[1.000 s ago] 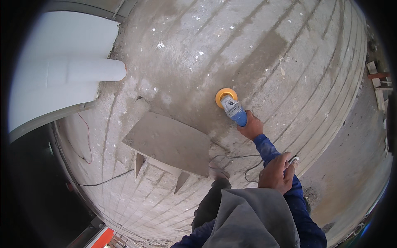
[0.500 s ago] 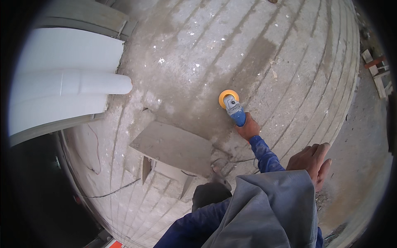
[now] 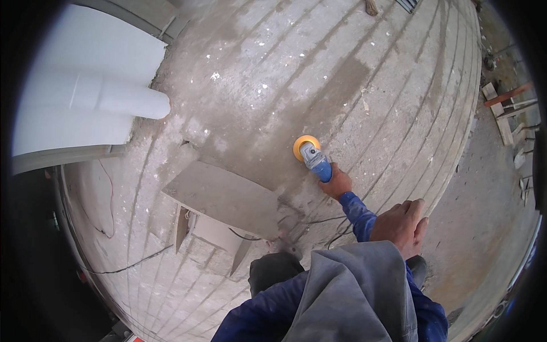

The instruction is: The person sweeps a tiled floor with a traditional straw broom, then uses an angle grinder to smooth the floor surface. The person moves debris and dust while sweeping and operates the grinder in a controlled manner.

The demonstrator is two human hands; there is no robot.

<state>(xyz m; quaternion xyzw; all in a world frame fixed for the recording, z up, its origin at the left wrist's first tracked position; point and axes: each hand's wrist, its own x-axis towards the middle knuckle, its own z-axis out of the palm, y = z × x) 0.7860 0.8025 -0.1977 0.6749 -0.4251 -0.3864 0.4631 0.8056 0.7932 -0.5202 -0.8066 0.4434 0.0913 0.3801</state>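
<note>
One of the hands (image 3: 336, 183) grips the blue grinder (image 3: 312, 157) (yellow disc); the other hand (image 3: 401, 224) hangs loose.

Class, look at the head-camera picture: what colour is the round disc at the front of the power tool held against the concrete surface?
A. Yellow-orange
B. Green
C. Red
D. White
A: the angle grinder, gripped at its blue body by one hand, carries a yellow-orange disc lying against the grey concrete surface.
</note>
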